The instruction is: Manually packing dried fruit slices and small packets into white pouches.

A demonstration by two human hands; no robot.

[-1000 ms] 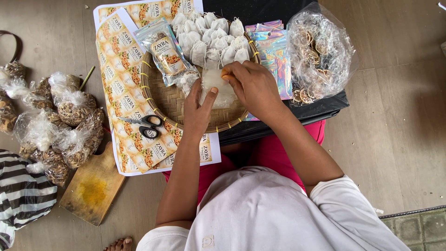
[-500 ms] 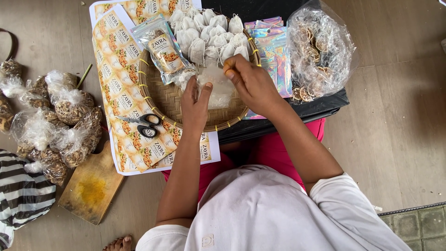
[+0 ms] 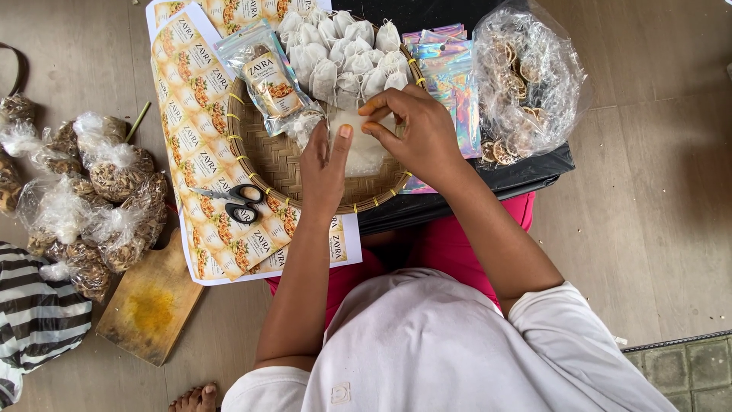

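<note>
The light is soft and even, like daylight, and the whole picture is bright. Shadows are small and pale; a faint one lies under the woven tray (image 3: 263, 152) and beside the hands. The clear plastic bag of dried slices (image 3: 534, 76) shines with white glare, and the shiny rainbow pouches (image 3: 450, 69) glint too. Most things look sharp. The white shirt (image 3: 450, 351) close to the camera looks a little soft. The floor (image 3: 656, 229) bends slightly near the edges.
</note>
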